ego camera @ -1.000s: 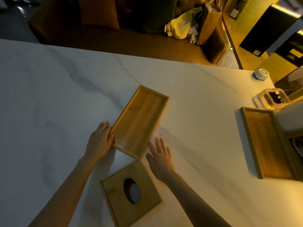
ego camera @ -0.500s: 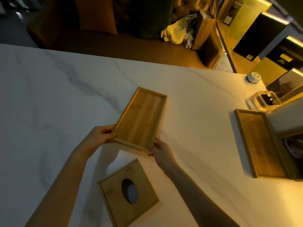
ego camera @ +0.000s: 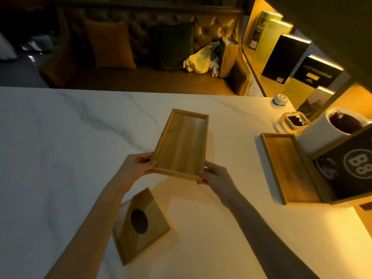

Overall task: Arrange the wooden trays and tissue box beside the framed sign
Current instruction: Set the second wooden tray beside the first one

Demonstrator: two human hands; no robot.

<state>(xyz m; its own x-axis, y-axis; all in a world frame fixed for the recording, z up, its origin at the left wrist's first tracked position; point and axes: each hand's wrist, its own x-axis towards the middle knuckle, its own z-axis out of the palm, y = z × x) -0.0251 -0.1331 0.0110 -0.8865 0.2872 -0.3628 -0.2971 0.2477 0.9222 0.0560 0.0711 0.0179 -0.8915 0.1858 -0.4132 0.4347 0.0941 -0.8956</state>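
Both hands (ego camera: 138, 168) (ego camera: 214, 176) grip the wooden tray's (ego camera: 182, 146) near corners; bare marble table (ego camera: 60, 137) lies leftward.

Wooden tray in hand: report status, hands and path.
Left hand and right hand grip held tray at near corners. Second tray down beside framed sign. Tissue box not yet moved. Path looks open.

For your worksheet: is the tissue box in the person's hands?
No, both hands hold a tray; the tissue box lies on the table.
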